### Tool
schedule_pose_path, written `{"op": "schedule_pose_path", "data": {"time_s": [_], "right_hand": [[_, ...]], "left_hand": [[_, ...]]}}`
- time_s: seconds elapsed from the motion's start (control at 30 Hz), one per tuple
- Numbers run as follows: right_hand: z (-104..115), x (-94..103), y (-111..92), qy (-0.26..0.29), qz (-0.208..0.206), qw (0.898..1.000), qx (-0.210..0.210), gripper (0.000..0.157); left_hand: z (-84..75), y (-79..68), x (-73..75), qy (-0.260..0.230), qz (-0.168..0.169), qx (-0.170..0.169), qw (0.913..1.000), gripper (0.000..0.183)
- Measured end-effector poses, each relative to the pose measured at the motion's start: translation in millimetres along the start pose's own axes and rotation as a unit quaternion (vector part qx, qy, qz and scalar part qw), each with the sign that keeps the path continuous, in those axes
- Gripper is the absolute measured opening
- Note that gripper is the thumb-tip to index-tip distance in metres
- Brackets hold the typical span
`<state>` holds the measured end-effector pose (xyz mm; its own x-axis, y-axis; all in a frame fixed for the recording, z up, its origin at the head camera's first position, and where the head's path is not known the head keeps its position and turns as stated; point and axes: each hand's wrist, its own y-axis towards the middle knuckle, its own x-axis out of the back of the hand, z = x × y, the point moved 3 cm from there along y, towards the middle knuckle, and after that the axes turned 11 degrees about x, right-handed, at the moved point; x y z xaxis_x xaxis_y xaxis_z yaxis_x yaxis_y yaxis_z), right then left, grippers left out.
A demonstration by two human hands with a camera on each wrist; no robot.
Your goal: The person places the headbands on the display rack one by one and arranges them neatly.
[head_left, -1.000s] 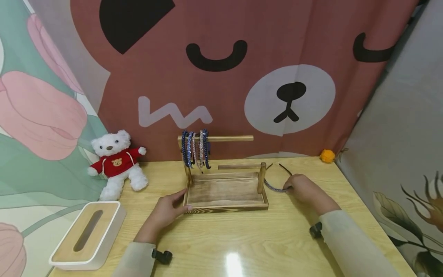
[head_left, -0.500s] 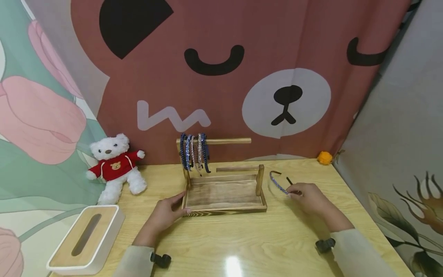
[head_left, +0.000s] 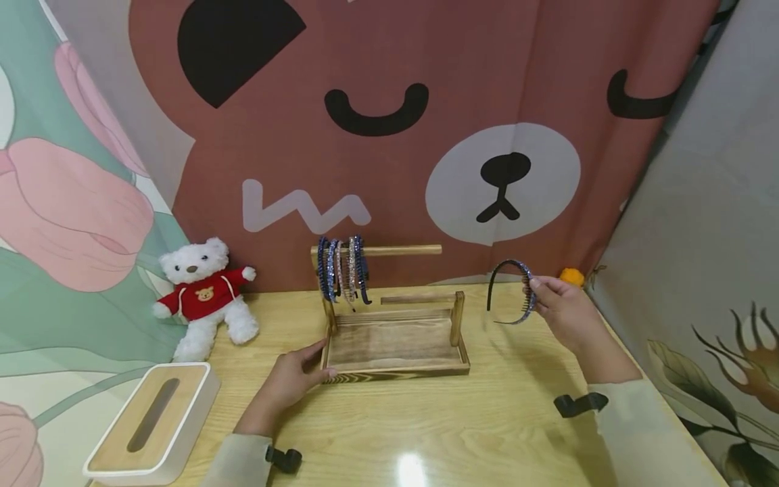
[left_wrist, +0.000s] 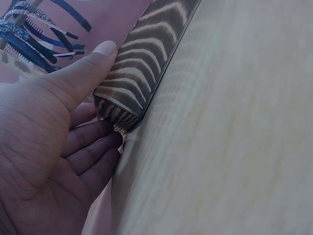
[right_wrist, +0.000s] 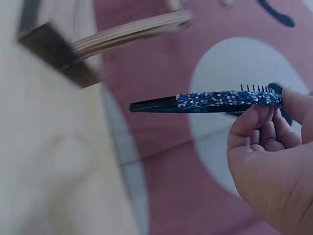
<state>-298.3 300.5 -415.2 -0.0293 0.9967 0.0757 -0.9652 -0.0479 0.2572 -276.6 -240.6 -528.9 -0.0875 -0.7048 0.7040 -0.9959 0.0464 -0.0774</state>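
The beaded headband (head_left: pixel 514 292) hangs in the air off the right end of the wooden rack (head_left: pixel 395 338), clear of the bench (head_left: pixel 426 433), with its open ends pointing left towards the rack's short post. The right hand (head_left: pixel 562 308) pinches it at the outer curve between thumb and fingertips; the right wrist view shows the blue and white beads along the band (right_wrist: pixel 225 100), the comb teeth on its inner edge and the black tip sticking out to the left. The left hand (head_left: pixel 298 372) lies against the front left corner of the rack's tray, thumb on top of the rim and straight fingers along its side, as the left wrist view shows (left_wrist: pixel 54 142), so it steadies the rack without closing round it.

On the upper bar (head_left: pixel 377 250) four or five other headbands (head_left: pixel 343 274) hang bunched at the left end; the rest of that bar is bare, and so is the lower bar (head_left: pixel 420 298).

To do this step well, I judge the band should be turned so its arch faces up and its two ends hang down, then brought over the free end of the bar and slid along to sit beside the others. A light pinch near the top of the arch keeps the ends free to straddle the bar. The left hand's press on the tray matters, since the rack looks light enough to shift if the band catches on the wood
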Motion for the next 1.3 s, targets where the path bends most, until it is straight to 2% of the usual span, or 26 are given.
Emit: {"op": "schedule_pose_path", "data": {"time_s": [0.07, 0.2, 0.33, 0.5, 0.6, 0.73, 0.83, 0.97, 1.07, 1.17, 1.3], "right_hand": [[14.2, 0.4, 4.7, 0.025, -0.015, 1.000, 0.007, 0.024], [41.3, 0.2, 11.9, 0.029, -0.043, 0.998, 0.020, 0.020], [58.7, -3.8, 13.5, 0.070, -0.060, 0.995, 0.039, 0.015], [65.1, -9.1, 13.3, 0.088, -0.080, 0.992, 0.041, 0.014], [65.5, -13.6, 14.1, 0.070, -0.092, 0.993, 0.038, 0.014], [65.4, -22.3, 16.9, 0.039, -0.104, 0.993, 0.042, 0.022], [66.1, -31.2, 20.6, 0.040, -0.109, 0.992, 0.049, 0.021], [69.8, -47.2, 26.5, 0.059, -0.114, 0.990, 0.061, 0.009], [74.6, -62.4, 31.0, 0.058, -0.110, 0.990, 0.068, 0.009], [78.0, -79.5, 36.6, 0.052, -0.101, 0.991, 0.072, 0.015], [78.3, -104.3, 46.7, 0.046, -0.097, 0.992, 0.066, 0.033]], "left_hand": [[0.4, 0.2, 0.0, 0.003, 0.000, -0.001, 1.0000, 0.075], [0.0, 0.4, -0.1, 0.002, -0.003, -0.005, 1.0000, 0.074], [-0.7, -0.1, -0.5, 0.001, -0.004, -0.004, 1.0000, 0.074], [-2.2, -0.2, -1.2, 0.002, -0.002, -0.003, 1.0000, 0.073], [-2.5, -0.2, -1.2, 0.004, -0.003, -0.001, 1.0000, 0.073], [-1.9, -0.6, -1.1, 0.006, -0.004, 0.003, 1.0000, 0.074], [-2.0, -0.9, -1.2, 0.005, -0.003, 0.004, 1.0000, 0.075], [-1.8, -1.2, -1.3, 0.006, -0.002, 0.002, 1.0000, 0.075], [-1.4, -1.0, -1.0, 0.007, -0.002, 0.003, 1.0000, 0.075], [-1.1, -0.8, -0.6, 0.004, 0.001, 0.004, 1.0000, 0.074], [-1.5, -1.2, 0.5, 0.002, 0.001, 0.002, 1.0000, 0.074]]}}
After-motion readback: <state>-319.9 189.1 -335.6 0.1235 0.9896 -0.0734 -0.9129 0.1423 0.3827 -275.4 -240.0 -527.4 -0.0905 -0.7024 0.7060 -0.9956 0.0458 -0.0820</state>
